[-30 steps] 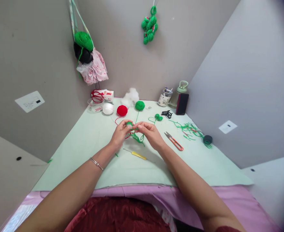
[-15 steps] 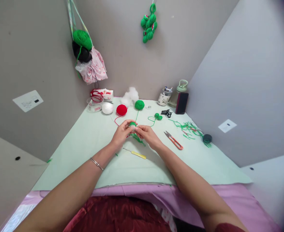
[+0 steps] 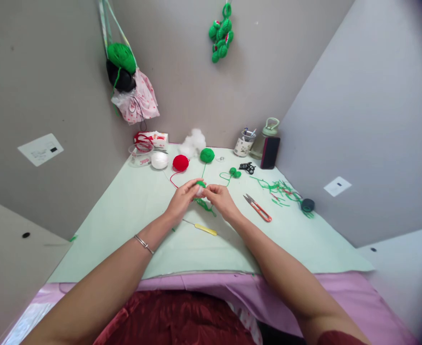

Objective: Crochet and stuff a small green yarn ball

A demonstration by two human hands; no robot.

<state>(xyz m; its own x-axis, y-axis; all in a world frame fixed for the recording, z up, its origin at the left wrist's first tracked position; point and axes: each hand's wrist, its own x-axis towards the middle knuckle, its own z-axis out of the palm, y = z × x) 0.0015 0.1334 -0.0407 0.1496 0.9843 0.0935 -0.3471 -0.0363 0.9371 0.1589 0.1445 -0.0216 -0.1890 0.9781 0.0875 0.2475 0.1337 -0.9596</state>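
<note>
Left hand [image 3: 184, 197]: fingers curled about a small green-and-white piece [image 3: 199, 190], gripping it; green above, white below. Right hand [image 3: 221, 199]: thumb and fingertips pinched in at the piece's 3 o'clock side; fine detail hidden by the fingers. Piece sits between the two hands, over the tabletop [image 3: 124, 211].

Clock centred on piece. Just beneath, 6 o'clock: loose green yarn [image 3: 205, 206]. Farther, same line: hook [image 3: 205, 229], yellow handle, tip towards 10.

Between 3 and 4: snips [image 3: 259, 209], orange handles, blades pointing to 11. At 3: green scraps [image 3: 280, 189], black roll [image 3: 307, 205] at their far end.

At 2: knotted green bit [image 3: 235, 173], black clip [image 3: 247, 167] near it, then phone [image 3: 270, 153], leaning upright by a bottle [image 3: 259, 146].

At 12: green ball [image 3: 207, 155], strand running towards the hands; white stuffing [image 3: 193, 143] behind. At 11: red ball [image 3: 180, 163]. At 10: white ball [image 3: 159, 160].
</note>
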